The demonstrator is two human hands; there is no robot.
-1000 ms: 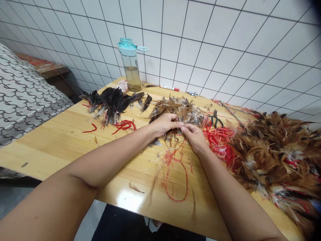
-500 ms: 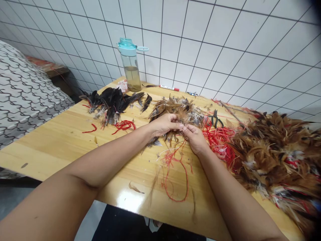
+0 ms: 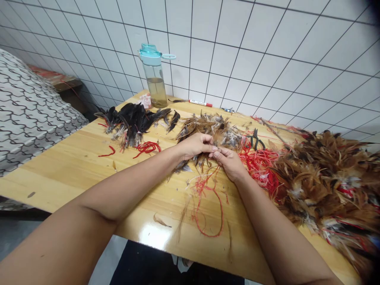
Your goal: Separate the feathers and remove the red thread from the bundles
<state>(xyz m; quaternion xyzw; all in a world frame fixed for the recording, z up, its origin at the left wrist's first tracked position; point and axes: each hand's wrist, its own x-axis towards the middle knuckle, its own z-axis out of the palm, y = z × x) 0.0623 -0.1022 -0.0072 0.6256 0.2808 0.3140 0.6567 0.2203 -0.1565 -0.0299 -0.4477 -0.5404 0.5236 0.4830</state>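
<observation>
In the middle of the table, my left hand point(image 3: 196, 144) is closed in a pinch on a small tuft of brown feathers point(image 3: 219, 138). My right hand point(image 3: 230, 161) meets it fingertip to fingertip, thumb and forefinger pressed together. A thin red string point(image 3: 222, 206) runs out from under the right hand and lies in a loop on the wood. The fingers hide the exact point where feathers and string meet. Just behind both hands is a heap of brown and grey feathers point(image 3: 204, 126).
Black feather bundles point(image 3: 133, 120) and a coil of red cord point(image 3: 147, 147) lie left. A water bottle point(image 3: 156, 89) and a red marker point(image 3: 200, 103) stand and lie near the wall. Tangled red string point(image 3: 261, 168), pliers point(image 3: 255, 140) and a large brown feather pile point(image 3: 323, 174) are right.
My right fingertips have slid slightly left along the pinch, under my left thumb. The left hand has barely moved, and the things on the table stay in place.
</observation>
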